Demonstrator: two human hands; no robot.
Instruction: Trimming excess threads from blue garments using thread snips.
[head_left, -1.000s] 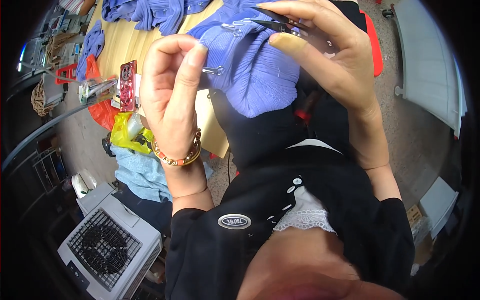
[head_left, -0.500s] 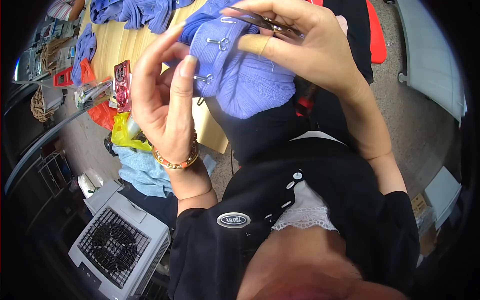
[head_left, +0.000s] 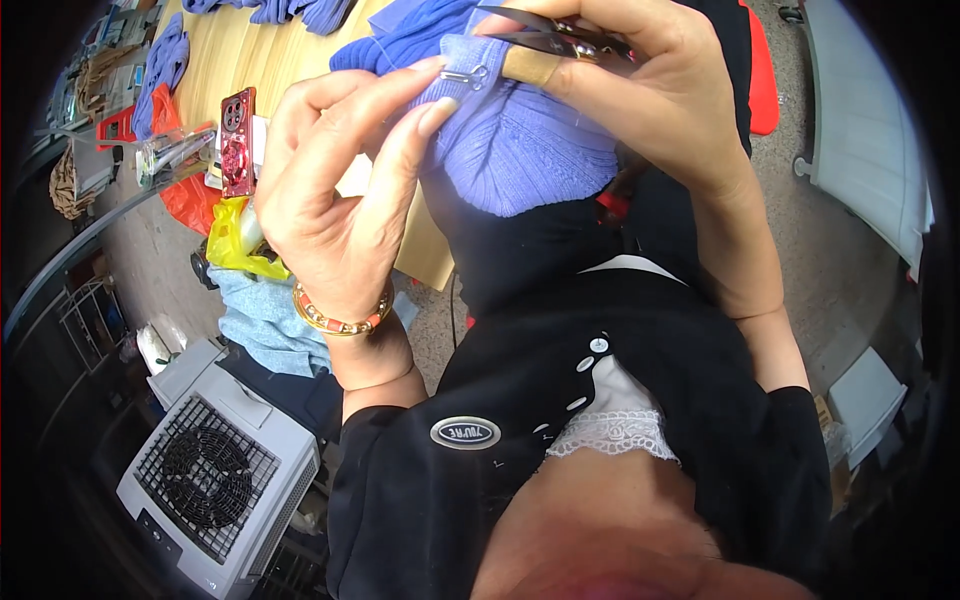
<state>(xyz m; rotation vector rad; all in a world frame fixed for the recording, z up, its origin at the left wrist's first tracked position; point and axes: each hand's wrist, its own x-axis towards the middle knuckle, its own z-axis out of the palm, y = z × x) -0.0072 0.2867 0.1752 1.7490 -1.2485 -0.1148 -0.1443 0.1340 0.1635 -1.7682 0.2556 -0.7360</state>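
Above the lap [head_left: 500, 250]: blue knit [head_left: 530, 160], bunched.
Left hand [head_left: 335, 195]: nearly closed, pinching the knit at a metal fastener [head_left: 458, 77].
Right hand [head_left: 650, 115]: curled around black snips [head_left: 580, 48].
Blades [head_left: 530, 42]: parted near the left fingertips [head_left: 435, 118]; slipping cloth could cause a nick in knit or skin.

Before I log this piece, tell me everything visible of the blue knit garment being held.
The blue knit garment looks soft and ribbed, bunched above the lap, its lower fold rounded. A silvery fastener sits on its flat band. The left hand grips it there; the right hand, holding dark snips, rests its thumb against the fabric.
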